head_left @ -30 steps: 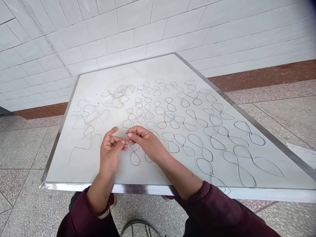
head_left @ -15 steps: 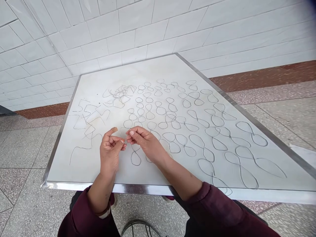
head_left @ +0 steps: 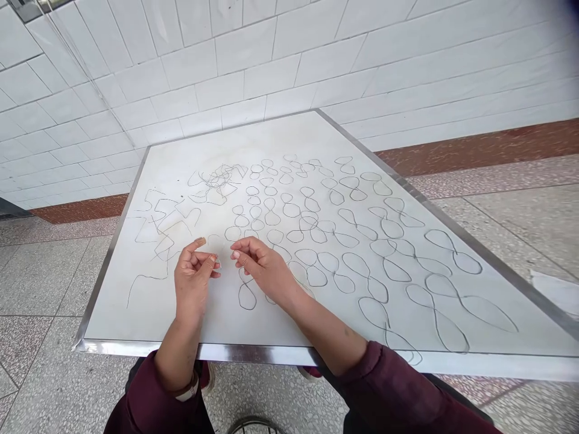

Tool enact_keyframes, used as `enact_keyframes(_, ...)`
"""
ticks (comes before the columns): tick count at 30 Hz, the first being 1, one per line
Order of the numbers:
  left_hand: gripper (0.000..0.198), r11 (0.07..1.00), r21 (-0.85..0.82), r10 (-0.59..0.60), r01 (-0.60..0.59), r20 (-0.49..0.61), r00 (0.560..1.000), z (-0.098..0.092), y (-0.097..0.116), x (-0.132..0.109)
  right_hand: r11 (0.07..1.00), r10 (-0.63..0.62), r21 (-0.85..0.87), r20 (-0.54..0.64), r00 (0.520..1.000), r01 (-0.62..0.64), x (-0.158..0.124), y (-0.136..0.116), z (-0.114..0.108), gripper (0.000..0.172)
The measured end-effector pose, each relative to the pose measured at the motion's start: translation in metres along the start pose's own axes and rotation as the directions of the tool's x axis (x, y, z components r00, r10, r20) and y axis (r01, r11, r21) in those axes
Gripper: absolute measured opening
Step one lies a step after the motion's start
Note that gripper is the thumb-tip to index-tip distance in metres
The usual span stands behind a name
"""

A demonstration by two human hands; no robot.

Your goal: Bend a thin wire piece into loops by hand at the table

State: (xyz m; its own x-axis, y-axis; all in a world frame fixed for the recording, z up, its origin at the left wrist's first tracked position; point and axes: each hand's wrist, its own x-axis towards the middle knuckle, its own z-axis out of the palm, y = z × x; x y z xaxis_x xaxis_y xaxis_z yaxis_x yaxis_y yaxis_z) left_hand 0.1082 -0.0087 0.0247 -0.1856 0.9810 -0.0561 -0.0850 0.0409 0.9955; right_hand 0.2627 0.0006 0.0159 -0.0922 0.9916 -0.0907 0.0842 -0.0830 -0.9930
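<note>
My left hand (head_left: pixel 194 271) is above the near part of the table, thumb and index fingertip pinched on a thin wire (head_left: pixel 214 236). A faint curve of that wire rises beyond the fingertips; the rest is too fine to follow. To its right, apart by a small gap, is my right hand (head_left: pixel 262 265), its fingers curled and thumb close to the index fingertip. Whatever lies between those fingertips is too small to make out. Just under the right hand lies a figure-eight wire loop (head_left: pixel 246 297), its upper part partly covered by the fingers.
Many figure-eight wires (head_left: pixel 359 224) spread over the right side of the white table (head_left: pixel 149 319). A tangled wire pile (head_left: pixel 221 178) lies at the back, with loose bent wires (head_left: pixel 163 223) at left. A metal edge (head_left: pixel 239 353) borders the table; a tiled wall (head_left: pixel 253 78) stands behind.
My hands were together at the fingertips and are now apart, the left hand having moved left. The view has tilted slightly, so the table appears lower.
</note>
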Motion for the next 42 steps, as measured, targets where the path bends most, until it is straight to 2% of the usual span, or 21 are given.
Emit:
enact_keyframes(7, 0.038, 0.96, 0.279, 0.055, -0.035, -0.067, 0.996, -0.012, 0.004, 0.021, 0.984, -0.083, -0.147, 0.091, 0.992, 0.096, -0.008, -0.004, 0.007, 0.01)
enact_keyframes(10, 0.034, 0.905, 0.42, 0.112, -0.068, -0.081, 0.99, -0.007, 0.011, 0.034, 0.974, -0.123, -0.174, 0.139, 0.983, 0.147, -0.013, -0.005, 0.007, 0.009)
enact_keyframes(14, 0.037, 0.814, 0.575, 0.12, -0.087, -0.02, 0.993, 0.009, 0.018, 0.06, 0.941, -0.196, -0.236, 0.21, 0.958, 0.244, -0.023, -0.004, 0.002, 0.01)
enact_keyframes(18, 0.036, 0.775, 0.628, 0.095, -0.068, -0.009, 0.995, 0.026, 0.009, 0.083, 0.893, -0.285, -0.291, 0.227, 0.931, 0.344, -0.028, 0.0, -0.008, 0.013)
enact_keyframes(22, 0.033, 0.714, 0.696, 0.114, -0.07, -0.017, 0.993, 0.033, -0.004, 0.094, 0.89, -0.275, -0.318, 0.194, 0.942, 0.325, -0.029, 0.0, -0.017, 0.012)
enact_keyframes(29, 0.034, 0.679, 0.725, 0.147, -0.116, 0.02, 0.989, 0.035, -0.01, 0.098, 0.886, -0.269, -0.324, 0.222, 0.937, 0.331, -0.031, 0.0, -0.017, 0.011)
enact_keyframes(42, 0.029, 0.718, 0.669, 0.217, -0.193, 0.048, 0.975, 0.032, -0.016, 0.09, 0.883, -0.269, -0.328, 0.234, 0.934, 0.336, -0.026, 0.01, -0.01, 0.012)
